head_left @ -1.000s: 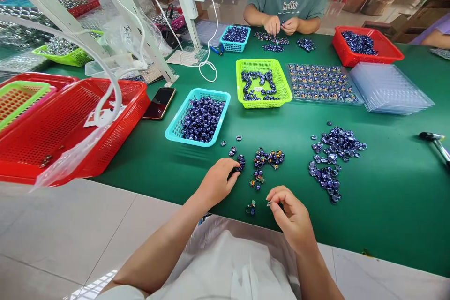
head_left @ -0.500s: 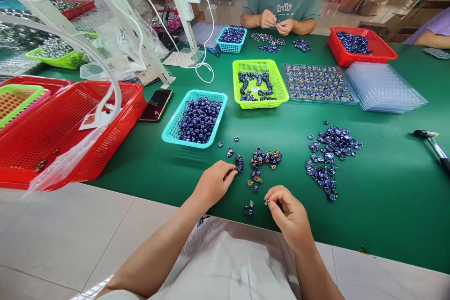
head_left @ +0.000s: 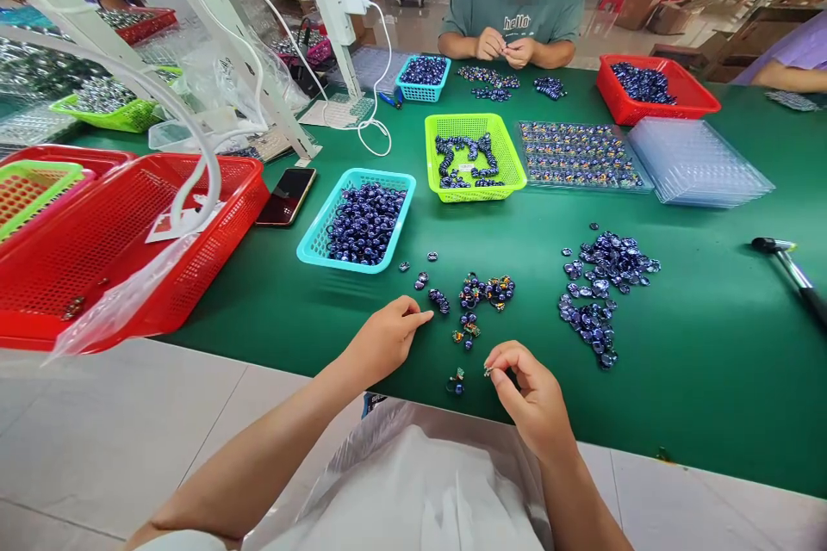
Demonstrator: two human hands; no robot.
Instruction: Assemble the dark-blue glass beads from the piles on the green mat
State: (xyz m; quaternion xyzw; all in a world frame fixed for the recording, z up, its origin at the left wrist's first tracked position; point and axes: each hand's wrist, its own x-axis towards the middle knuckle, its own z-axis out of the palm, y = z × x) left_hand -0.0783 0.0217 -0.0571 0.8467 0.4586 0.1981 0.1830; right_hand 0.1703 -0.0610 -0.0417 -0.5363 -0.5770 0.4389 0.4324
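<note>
My left hand [head_left: 384, 340] hovers over the green table, just left of a short row of dark blue shiny round pieces [head_left: 439, 301]. One digit points toward that row and the other fingers curl together; whatever they hold is hidden. Between thumb and forefinger, my right hand [head_left: 533, 400] pinches a small silvery piece [head_left: 488, 370], too small to name. A blue ring-like piece with a green and orange part [head_left: 457, 382] lies left of that hand. Farther up are a small cluster [head_left: 466, 331] and a larger group [head_left: 488, 291] of similar blue and orange pieces.
Loose blue discs [head_left: 604, 267] lie to the right, near a hammer [head_left: 785, 263]. Ahead stand a light-blue basket [head_left: 307, 251], a green basket [head_left: 475, 194], a filled clear tray [head_left: 581, 157] and stacked trays [head_left: 701, 164]. A red basket [head_left: 220, 254] and phone [head_left: 288, 196] are left. A co-worker [head_left: 510, 9] sits opposite.
My left hand has drawn back slightly left and down from the row of blue pieces. My right hand keeps its pinch in nearly the same place.
</note>
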